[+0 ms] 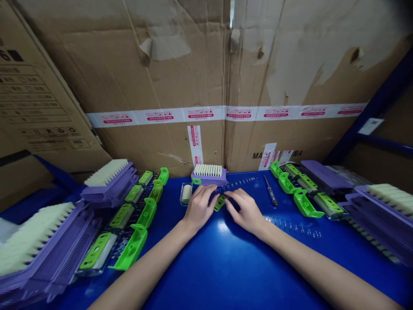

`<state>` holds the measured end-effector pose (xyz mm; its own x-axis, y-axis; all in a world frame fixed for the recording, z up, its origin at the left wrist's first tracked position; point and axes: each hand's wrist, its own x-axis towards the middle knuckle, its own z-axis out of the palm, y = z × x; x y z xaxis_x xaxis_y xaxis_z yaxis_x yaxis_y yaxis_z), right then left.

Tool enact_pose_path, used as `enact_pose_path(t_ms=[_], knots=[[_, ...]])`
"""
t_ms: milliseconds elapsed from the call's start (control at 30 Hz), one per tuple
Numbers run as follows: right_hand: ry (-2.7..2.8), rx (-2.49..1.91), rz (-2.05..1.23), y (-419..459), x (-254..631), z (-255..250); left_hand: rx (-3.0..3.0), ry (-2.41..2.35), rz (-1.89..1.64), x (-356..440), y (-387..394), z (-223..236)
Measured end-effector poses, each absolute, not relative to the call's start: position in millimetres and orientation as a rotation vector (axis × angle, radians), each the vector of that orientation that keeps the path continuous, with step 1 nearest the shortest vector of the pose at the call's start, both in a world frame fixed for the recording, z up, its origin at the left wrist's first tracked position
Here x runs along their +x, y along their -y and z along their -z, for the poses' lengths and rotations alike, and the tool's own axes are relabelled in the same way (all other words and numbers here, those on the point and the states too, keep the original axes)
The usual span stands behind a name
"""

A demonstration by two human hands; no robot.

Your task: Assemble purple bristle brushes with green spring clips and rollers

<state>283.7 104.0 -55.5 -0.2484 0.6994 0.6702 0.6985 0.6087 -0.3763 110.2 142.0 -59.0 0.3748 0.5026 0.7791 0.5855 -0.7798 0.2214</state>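
A small bright green slotted plate (220,203) is between my two hands, low over the blue table. My left hand (200,206) has its thumb and bent fingers at the plate's left edge. At its right edge are the curled fingers and thumb of my right hand (244,210). My fingertips partly cover the plate, and any contact beneath them is hidden. Just beyond, a purple brush-like block with cream bristles (209,174) stands against the cardboard. A clear case with a cream roller (186,193) sits beside my left hand. A thin coil spring (238,184) stretches behind my fingers.
Purple bristled blocks (108,183), roller cases with green plates (121,215) and green brackets (130,248) line the left side. Similar green brackets (306,204) and purple parts (380,219) stand right. A screwdriver (271,191) and a loose spring (293,227) lie right of my hands.
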Motion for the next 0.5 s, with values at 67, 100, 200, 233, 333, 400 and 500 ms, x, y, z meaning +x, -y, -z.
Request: enact_pose_path(t_ms=[67,100,200,233,333,400,500], knots=[[1.896,-1.152,-0.164,-106,284,55,-2.539,0.939,1.421,110,-140,58],[1.856,-1.187,-0.267,-107,284,54,-2.558,0.896,1.425,110,-140,58],[1.765,-1.236,-0.569,-109,286,49,-2.631,0.769,1.391,110,-138,57],[1.744,-1.225,-0.646,-110,287,48,-2.653,0.733,1.371,110,-138,56],[1.677,-1.163,-0.788,-111,289,45,-2.721,0.703,1.268,112,-138,55],[1.628,-1.134,-0.827,-113,290,46,-2.765,0.803,1.152,113,-139,54],[1.551,-1.137,-0.842,-116,291,49,-2.824,1.013,0.965,114,-140,54]])
